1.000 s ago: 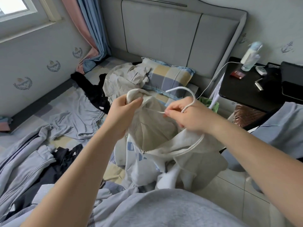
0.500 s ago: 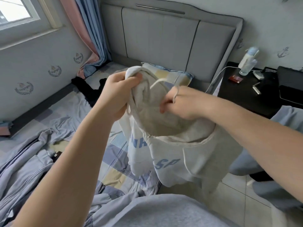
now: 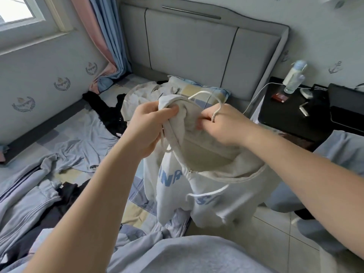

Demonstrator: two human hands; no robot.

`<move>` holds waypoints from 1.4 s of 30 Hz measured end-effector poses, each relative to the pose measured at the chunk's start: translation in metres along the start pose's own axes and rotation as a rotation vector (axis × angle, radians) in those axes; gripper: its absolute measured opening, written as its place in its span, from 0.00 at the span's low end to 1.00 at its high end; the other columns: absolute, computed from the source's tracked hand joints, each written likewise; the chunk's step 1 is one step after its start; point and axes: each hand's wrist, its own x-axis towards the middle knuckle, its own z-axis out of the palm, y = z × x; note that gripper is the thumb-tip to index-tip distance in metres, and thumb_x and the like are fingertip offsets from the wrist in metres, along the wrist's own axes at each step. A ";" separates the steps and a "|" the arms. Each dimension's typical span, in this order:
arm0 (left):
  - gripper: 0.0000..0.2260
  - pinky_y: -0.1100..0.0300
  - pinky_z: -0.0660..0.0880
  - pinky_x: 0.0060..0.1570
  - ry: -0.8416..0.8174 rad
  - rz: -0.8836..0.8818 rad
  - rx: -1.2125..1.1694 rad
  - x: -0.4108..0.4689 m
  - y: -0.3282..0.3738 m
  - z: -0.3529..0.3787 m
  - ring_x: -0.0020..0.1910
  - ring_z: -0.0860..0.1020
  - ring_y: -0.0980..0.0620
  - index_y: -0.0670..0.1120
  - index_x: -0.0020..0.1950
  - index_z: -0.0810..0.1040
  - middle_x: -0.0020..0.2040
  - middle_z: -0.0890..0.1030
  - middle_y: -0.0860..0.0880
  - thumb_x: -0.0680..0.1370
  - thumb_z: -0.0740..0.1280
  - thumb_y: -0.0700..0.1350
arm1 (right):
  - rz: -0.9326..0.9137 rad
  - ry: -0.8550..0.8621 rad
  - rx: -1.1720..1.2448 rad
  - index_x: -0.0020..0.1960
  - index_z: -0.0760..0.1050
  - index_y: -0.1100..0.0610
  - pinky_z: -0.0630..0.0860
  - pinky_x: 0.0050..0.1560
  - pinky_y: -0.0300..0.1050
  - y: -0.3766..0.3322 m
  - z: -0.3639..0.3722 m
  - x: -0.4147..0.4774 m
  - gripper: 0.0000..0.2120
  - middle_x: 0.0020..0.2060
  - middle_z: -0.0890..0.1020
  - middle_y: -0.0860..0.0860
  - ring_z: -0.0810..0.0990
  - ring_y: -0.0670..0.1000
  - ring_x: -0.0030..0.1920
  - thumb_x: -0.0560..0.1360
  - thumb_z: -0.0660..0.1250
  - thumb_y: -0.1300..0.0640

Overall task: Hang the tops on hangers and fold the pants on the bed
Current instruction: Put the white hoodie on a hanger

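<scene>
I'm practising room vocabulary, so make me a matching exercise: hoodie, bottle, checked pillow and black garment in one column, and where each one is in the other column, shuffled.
1 hoodie
2 bottle
3 checked pillow
4 black garment

A on the nightstand
B against the headboard
C gripped by the left hand and right hand
D lying beside the side wall

Pairs: 1-C, 2-A, 3-B, 4-D
</scene>
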 end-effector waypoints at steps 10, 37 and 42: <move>0.18 0.51 0.62 0.63 0.092 0.374 1.131 -0.005 -0.012 -0.028 0.64 0.67 0.47 0.56 0.62 0.79 0.61 0.75 0.52 0.78 0.57 0.56 | -0.022 -0.086 0.326 0.41 0.85 0.53 0.64 0.31 0.43 0.003 0.007 0.002 0.10 0.24 0.70 0.50 0.65 0.48 0.27 0.79 0.68 0.53; 0.07 0.55 0.71 0.33 0.231 0.364 0.874 -0.009 -0.044 -0.072 0.34 0.74 0.49 0.61 0.43 0.78 0.34 0.77 0.53 0.73 0.62 0.58 | -0.133 0.318 0.177 0.63 0.80 0.55 0.76 0.59 0.51 0.100 0.044 -0.050 0.22 0.55 0.81 0.52 0.80 0.52 0.57 0.74 0.67 0.72; 0.10 0.46 0.74 0.32 0.018 0.537 1.037 -0.007 -0.043 -0.065 0.35 0.74 0.47 0.45 0.37 0.77 0.33 0.75 0.52 0.78 0.67 0.36 | -0.122 0.160 0.126 0.47 0.82 0.59 0.75 0.46 0.46 0.058 -0.020 -0.031 0.09 0.42 0.81 0.52 0.79 0.49 0.44 0.73 0.66 0.70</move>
